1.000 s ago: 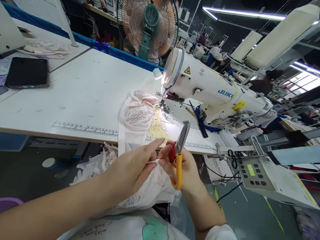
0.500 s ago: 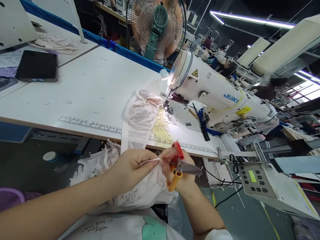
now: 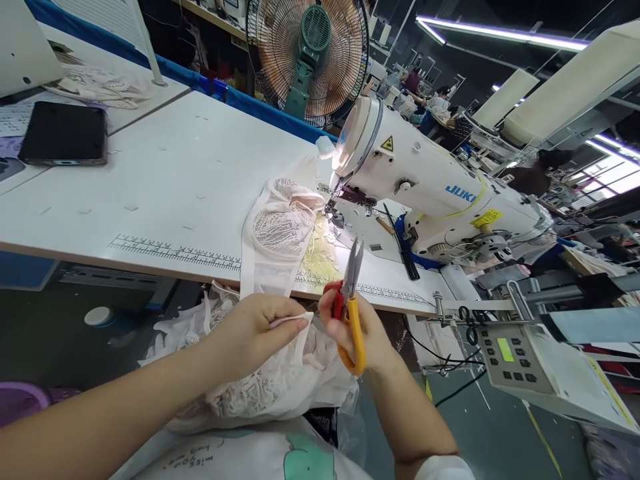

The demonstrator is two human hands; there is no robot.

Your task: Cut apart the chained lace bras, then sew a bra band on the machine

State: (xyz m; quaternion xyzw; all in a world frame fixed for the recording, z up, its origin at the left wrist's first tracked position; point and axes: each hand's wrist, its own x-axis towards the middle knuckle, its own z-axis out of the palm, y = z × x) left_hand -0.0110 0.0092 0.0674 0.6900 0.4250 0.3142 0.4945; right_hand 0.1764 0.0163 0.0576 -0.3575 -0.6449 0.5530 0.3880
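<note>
My left hand (image 3: 265, 333) pinches the edge of a pale pink bra (image 3: 283, 230) between thumb and fingers, just off the table's front edge. Its lace cups lie on the table, reaching to the needle area of the sewing machine (image 3: 415, 160). In my right hand (image 3: 363, 327) is a pair of scissors (image 3: 351, 293) with one red and one orange handle. The fingers go through the handles, and the blades point up and away, slightly parted. They stand a little right of the pinched cloth, apart from it. More lace pieces (image 3: 260, 393) are heaped on my lap.
A fan (image 3: 315, 60) stands behind the white table (image 3: 150, 167). A black phone (image 3: 65, 133) lies at the left. Black tweezers (image 3: 403, 247) rest by the machine, and a control box (image 3: 520, 360) hangs at the right. Other people sit far back.
My right hand has let go of the cloth edge and moved slightly right. The scissors have swung from pointing right to pointing up. My left hand keeps its pinch.
</note>
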